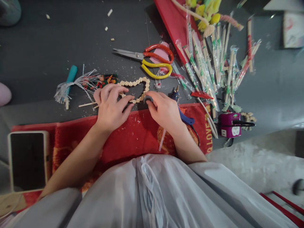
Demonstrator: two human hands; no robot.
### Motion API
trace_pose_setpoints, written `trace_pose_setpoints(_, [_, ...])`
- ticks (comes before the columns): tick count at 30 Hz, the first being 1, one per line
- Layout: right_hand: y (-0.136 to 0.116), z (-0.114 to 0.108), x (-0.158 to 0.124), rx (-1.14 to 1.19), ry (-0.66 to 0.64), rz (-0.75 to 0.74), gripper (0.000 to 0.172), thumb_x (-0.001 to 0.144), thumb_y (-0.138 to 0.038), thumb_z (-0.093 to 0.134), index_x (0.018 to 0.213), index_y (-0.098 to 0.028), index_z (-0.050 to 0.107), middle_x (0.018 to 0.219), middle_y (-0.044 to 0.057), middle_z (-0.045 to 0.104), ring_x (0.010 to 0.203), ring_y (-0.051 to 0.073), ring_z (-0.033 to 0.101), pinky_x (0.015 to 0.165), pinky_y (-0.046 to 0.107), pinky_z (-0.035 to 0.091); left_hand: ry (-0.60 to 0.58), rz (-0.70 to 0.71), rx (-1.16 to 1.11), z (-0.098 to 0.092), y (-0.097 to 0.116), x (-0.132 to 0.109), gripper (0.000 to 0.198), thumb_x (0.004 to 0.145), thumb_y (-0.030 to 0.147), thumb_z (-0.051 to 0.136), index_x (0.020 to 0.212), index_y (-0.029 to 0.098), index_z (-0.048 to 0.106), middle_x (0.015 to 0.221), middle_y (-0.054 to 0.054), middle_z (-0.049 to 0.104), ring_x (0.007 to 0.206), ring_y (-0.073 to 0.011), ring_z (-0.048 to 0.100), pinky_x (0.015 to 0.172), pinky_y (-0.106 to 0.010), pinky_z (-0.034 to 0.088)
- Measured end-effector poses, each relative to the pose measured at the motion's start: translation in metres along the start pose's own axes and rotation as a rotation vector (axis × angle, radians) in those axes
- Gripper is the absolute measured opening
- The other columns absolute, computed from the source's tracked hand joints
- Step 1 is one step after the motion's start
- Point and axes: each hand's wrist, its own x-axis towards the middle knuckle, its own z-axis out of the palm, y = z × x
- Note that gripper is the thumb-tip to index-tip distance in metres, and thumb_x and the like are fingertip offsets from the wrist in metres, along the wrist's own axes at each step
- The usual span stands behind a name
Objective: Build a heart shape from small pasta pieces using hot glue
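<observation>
A heart-shaped ring of small cream-coloured pieces [146,85] lies on the dark table just ahead of my hands. My left hand [111,106] curls over its left side, thumb and forefinger at the lower edge, covering part of the outline. Opposite it, my right hand [165,110] has its forefinger tip at the ring's lower right, with a gap between thumb and forefinger. A blue glue gun [186,118] lies beside my right hand and is partly hidden by it. Beyond the ring are scissors [142,56] with one red and one yellow handle.
Several wrapped chopsticks [201,60] spread over the right of the table. A purple power adapter [229,125] sits near the right edge. A red towel [133,139] runs under my forearms, with a tablet [28,161] at left. A teal stick with white strings [71,77] lies left.
</observation>
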Motion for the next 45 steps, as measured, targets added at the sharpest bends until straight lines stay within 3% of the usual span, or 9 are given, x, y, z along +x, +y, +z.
trace_pose_setpoints(11, [-0.009,-0.003,-0.006,-0.093,-0.13,0.014,0.05,0.103,-0.017,0.039,0.142,-0.025,0.069,0.113,0.009,0.079,0.097,0.023,0.074,0.077,0.031,0.05,0.039,-0.048,-0.006,-0.004,0.002,-0.002,0.021,0.093,0.03,0.059,0.103,0.036,0.076,0.126,-0.006,0.07,0.136,-0.0374,0.054,0.12,-0.067,0.033])
trace_pose_setpoints(15, [-0.01,-0.006,-0.004,-0.076,-0.126,-0.01,0.049,0.104,-0.016,0.037,0.142,-0.021,0.068,0.12,0.011,0.079,0.103,0.025,0.074,0.082,0.032,0.053,0.051,-0.061,-0.008,-0.003,0.002,-0.004,0.03,0.094,0.03,0.057,0.118,0.037,0.074,0.136,-0.006,0.067,0.141,-0.0394,0.05,0.121,-0.068,0.03])
trace_pose_setpoints(19, [-0.017,-0.016,0.001,-0.133,-0.178,-0.02,0.055,0.103,-0.014,0.034,0.153,-0.018,0.057,0.124,0.013,0.078,0.1,0.024,0.075,0.08,0.032,0.053,0.146,-0.094,0.075,0.002,0.004,-0.005,0.044,0.095,0.035,0.057,0.138,0.037,0.065,0.151,-0.009,0.059,0.149,-0.0412,0.043,0.124,-0.068,0.025])
trace_pose_setpoints(22, [-0.024,-0.023,0.01,-0.216,-0.24,-0.025,0.062,0.101,-0.011,0.033,0.161,-0.019,0.046,0.12,0.013,0.079,0.096,0.025,0.075,0.078,0.033,0.053,0.176,-0.093,0.13,0.006,0.007,-0.004,0.047,0.095,0.037,0.059,0.142,0.039,0.062,0.157,-0.008,0.054,0.153,-0.0404,0.039,0.124,-0.067,0.025])
trace_pose_setpoints(28, [-0.03,-0.025,0.026,-0.25,-0.28,-0.041,0.07,0.098,-0.006,0.034,0.166,-0.024,0.038,0.122,0.013,0.079,0.1,0.027,0.076,0.08,0.035,0.054,0.191,-0.076,0.186,0.008,0.009,-0.003,0.047,0.096,0.039,0.058,0.142,0.043,0.062,0.16,-0.009,0.053,0.155,-0.0395,0.038,0.121,-0.068,0.026])
trace_pose_setpoints(38, [-0.026,-0.033,0.027,-0.239,-0.249,0.053,0.074,0.094,-0.006,0.04,0.168,-0.012,0.033,0.12,0.021,0.078,0.1,0.034,0.075,0.085,0.044,0.057,0.207,-0.103,0.146,0.006,0.008,-0.006,0.057,0.092,0.04,0.059,0.148,0.032,0.057,0.158,-0.013,0.054,0.155,-0.0402,0.037,0.124,-0.064,0.023])
trace_pose_setpoints(42, [-0.024,-0.044,0.021,-0.316,-0.347,0.074,0.075,0.094,-0.006,0.038,0.169,-0.007,0.026,0.12,0.024,0.077,0.105,0.036,0.074,0.083,0.044,0.056,0.216,-0.155,0.107,0.002,0.015,-0.014,0.06,0.088,0.029,0.059,0.148,0.027,0.059,0.154,-0.016,0.057,0.155,-0.0435,0.037,0.125,-0.067,0.018])
trace_pose_setpoints(45, [-0.025,-0.053,0.015,-0.366,-0.446,0.036,0.072,0.097,-0.01,0.035,0.169,-0.005,0.025,0.117,0.025,0.077,0.105,0.036,0.074,0.08,0.042,0.055,0.218,-0.15,0.124,0.003,0.02,-0.022,0.061,0.086,0.023,0.059,0.147,0.024,0.061,0.147,-0.017,0.062,0.149,-0.0447,0.044,0.122,-0.066,0.023])
